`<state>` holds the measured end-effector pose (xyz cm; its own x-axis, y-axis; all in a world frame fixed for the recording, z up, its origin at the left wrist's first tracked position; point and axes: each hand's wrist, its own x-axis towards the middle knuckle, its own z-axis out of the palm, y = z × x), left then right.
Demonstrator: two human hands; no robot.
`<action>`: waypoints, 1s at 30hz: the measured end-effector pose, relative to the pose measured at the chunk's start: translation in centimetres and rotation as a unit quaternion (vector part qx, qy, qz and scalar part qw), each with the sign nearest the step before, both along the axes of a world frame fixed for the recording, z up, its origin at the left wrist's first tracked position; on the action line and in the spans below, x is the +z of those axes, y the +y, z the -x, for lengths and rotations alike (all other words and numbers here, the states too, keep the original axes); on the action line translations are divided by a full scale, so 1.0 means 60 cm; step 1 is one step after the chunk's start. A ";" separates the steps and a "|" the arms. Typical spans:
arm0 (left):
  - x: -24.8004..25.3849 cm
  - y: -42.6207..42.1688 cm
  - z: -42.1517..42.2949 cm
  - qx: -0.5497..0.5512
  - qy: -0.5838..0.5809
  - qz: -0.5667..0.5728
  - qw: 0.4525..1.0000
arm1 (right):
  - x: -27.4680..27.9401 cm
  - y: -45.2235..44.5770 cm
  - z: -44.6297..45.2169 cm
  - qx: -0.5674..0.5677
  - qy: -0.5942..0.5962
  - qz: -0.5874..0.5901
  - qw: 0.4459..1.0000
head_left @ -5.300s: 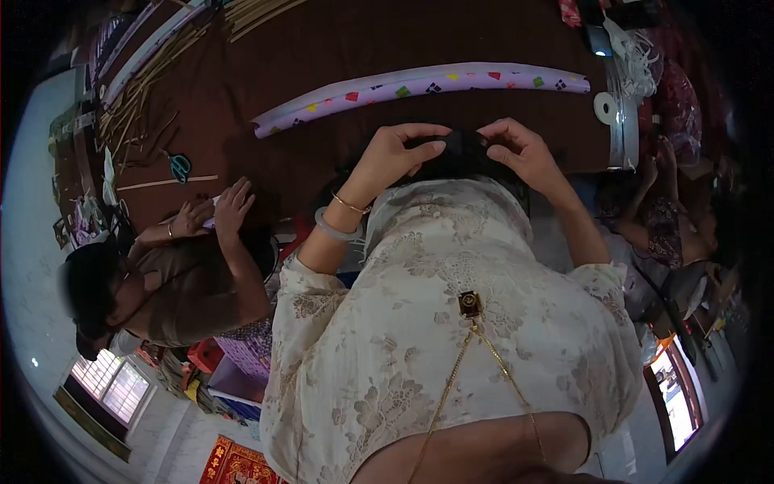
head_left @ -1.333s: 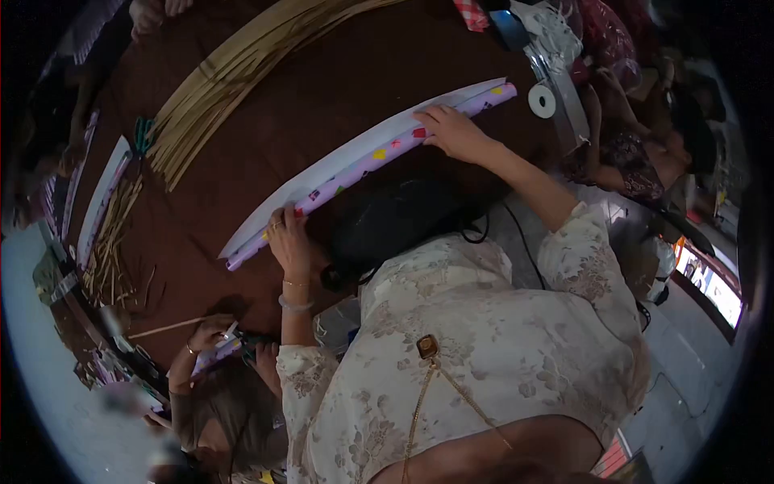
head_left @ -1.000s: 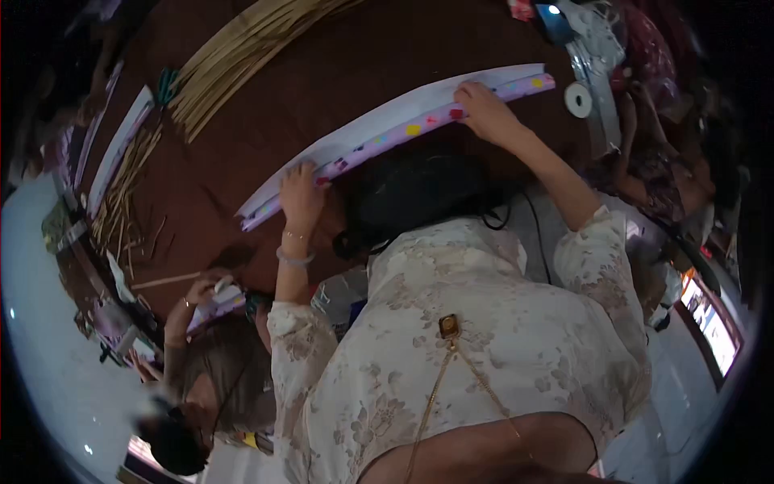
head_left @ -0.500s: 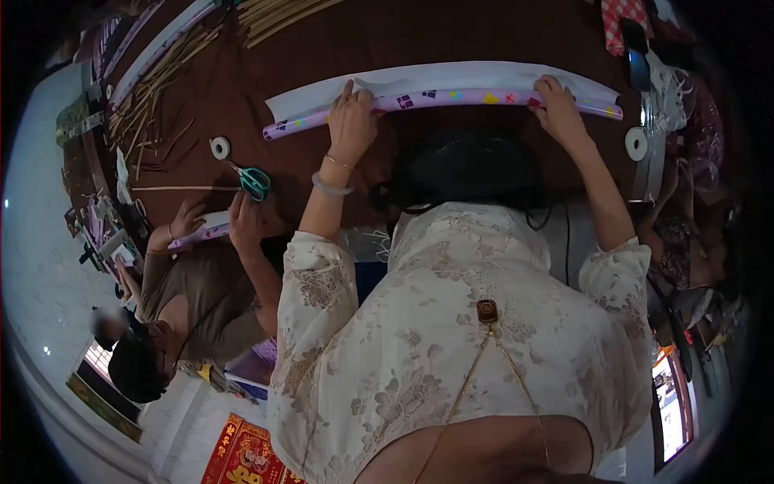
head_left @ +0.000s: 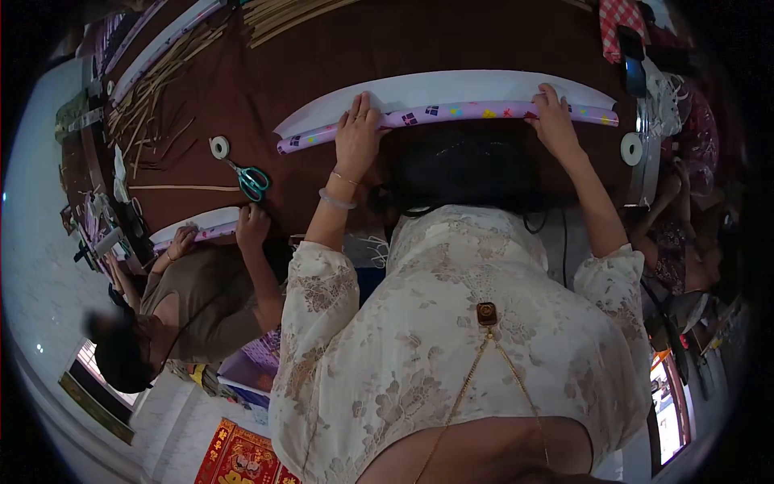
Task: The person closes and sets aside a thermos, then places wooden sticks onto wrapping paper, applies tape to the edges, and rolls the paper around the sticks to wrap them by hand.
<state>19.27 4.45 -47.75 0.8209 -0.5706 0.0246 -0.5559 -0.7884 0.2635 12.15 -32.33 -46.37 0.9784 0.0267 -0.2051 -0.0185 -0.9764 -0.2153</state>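
Observation:
A long sheet of wrapping paper lies across the brown cloth in front of me, its white inside facing up. The near edge is turned over into a narrow lilac strip with colourful prints. My left hand is closed over this strip left of the middle, fingers reaching onto the white side and thumb at the near edge. Toward the other end, my right hand pinches the same strip with bent fingers. What lies under the fingers is hidden.
Teal-handled scissors and a white tape roll lie to the left, near thin brown strips. Another tape roll is at the right edge, below a phone. A co-worker at left handles a similar sheet.
The sheet has shifted slightly nearer, and more of its white side lies flat. My left fingers have straightened over it. The co-worker's sheet has opened out wider.

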 end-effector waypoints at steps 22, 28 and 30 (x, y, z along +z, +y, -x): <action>0.003 0.000 0.000 -0.022 0.012 0.011 1.000 | 0.008 -0.011 0.010 0.014 -0.035 -0.065 0.997; 0.033 -0.007 -0.001 -0.021 0.006 0.084 0.996 | 0.003 -0.017 0.013 0.012 -0.035 -0.095 0.995; 0.030 0.001 0.003 -0.007 0.014 0.061 0.998 | 0.001 -0.018 0.012 0.013 -0.039 -0.104 0.994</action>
